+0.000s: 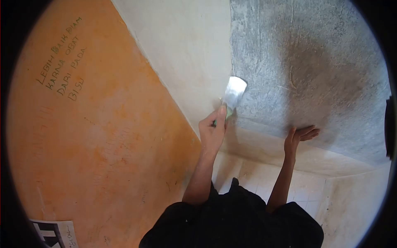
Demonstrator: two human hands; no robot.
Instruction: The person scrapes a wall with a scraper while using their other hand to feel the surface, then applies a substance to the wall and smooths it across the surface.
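A scraper with a broad metal blade (236, 88) and a green handle is in my left hand (214, 127), fingers wrapped round the handle and thumb along it. Its blade lies against the rough grey wall surface (264, 62), near the edge where grey meets the cream wall (194, 49). To the right, my right hand (297, 137) is raised at the lower edge of the grey area, fingers stretched out and apart from the thumb, holding nothing. Whether its palm touches the wall is hard to tell.
An orange wall (103, 136) with green handwriting fills the left side. A black-and-white paper (53, 233) is at the bottom left. White tiles (304, 192) show below, behind my arms. A dark object (389, 128) stands at the right edge.
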